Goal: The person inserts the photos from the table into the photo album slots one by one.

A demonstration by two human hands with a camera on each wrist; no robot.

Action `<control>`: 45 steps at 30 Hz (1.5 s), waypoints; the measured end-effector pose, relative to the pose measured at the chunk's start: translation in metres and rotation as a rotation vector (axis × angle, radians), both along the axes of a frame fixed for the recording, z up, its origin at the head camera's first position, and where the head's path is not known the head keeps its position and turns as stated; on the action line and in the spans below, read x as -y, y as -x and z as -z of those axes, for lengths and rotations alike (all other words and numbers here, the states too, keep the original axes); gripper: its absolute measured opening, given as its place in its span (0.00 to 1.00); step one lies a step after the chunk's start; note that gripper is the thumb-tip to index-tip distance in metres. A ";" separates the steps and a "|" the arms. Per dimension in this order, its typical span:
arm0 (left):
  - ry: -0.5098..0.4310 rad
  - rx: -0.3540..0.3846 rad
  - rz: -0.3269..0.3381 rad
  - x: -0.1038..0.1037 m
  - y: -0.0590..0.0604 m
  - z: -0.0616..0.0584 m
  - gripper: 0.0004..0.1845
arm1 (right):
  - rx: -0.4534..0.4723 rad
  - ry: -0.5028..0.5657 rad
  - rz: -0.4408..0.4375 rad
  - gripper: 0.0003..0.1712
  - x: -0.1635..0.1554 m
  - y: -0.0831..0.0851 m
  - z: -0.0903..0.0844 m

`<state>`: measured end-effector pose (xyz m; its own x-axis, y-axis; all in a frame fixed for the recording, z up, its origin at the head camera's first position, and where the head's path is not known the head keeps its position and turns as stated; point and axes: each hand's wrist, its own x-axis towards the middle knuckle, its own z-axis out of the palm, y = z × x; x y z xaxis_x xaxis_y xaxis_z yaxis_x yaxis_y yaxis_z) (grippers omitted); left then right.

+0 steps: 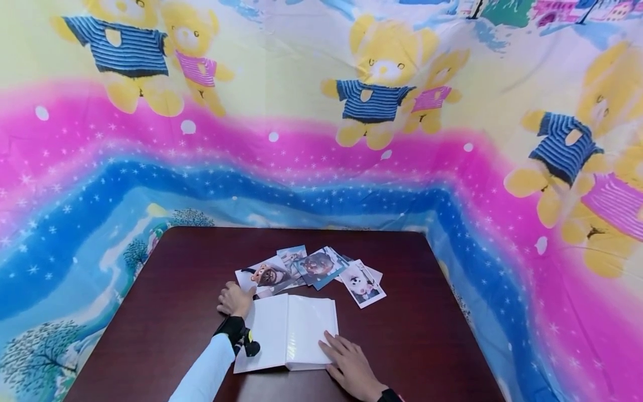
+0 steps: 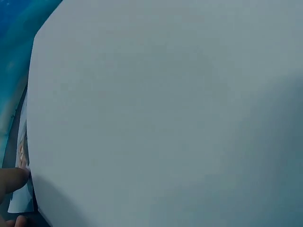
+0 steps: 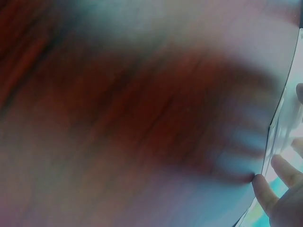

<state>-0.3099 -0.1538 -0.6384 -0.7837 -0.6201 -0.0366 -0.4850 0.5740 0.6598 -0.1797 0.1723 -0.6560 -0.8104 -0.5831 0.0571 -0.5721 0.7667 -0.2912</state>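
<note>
An open white album (image 1: 288, 332) lies on the dark brown table (image 1: 166, 312). My left hand (image 1: 235, 298) is at the album's far left corner, fingers curled round the edge of the left page. In the left wrist view that white page (image 2: 161, 113) fills the frame, with a fingertip (image 2: 12, 182) against its edge. My right hand (image 1: 346, 357) rests flat with straight fingers on the near right corner of the right page. The right wrist view shows its fingers (image 3: 265, 191) at the album's edge (image 3: 279, 127). Several loose photos (image 1: 311, 268) lie spread just behind the album.
One photo of a white dog (image 1: 363, 283) lies at the right end of the spread. A bright cartoon-bear cloth (image 1: 382, 145) hangs round the table on the far and side edges. Bare table surface shows left and right of the album.
</note>
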 end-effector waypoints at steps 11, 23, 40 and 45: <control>-0.017 0.043 -0.084 -0.004 0.005 0.002 0.33 | -0.014 0.023 -0.004 0.32 0.001 -0.005 0.002; -0.150 -0.066 0.001 0.014 0.000 -0.006 0.23 | -0.009 0.076 -0.029 0.31 0.004 -0.006 0.002; -0.562 -0.374 0.228 0.019 -0.006 -0.033 0.16 | 0.186 0.100 -0.011 0.30 0.000 0.010 -0.019; -0.635 -0.452 0.253 0.013 -0.019 -0.051 0.16 | 0.214 0.142 -0.013 0.24 0.003 0.024 -0.033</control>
<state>-0.2907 -0.1672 -0.5878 -0.9204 -0.3898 0.0315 -0.0006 0.0819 0.9966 -0.2040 0.1697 -0.6233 -0.8051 -0.5922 -0.0326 -0.4959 0.7022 -0.5109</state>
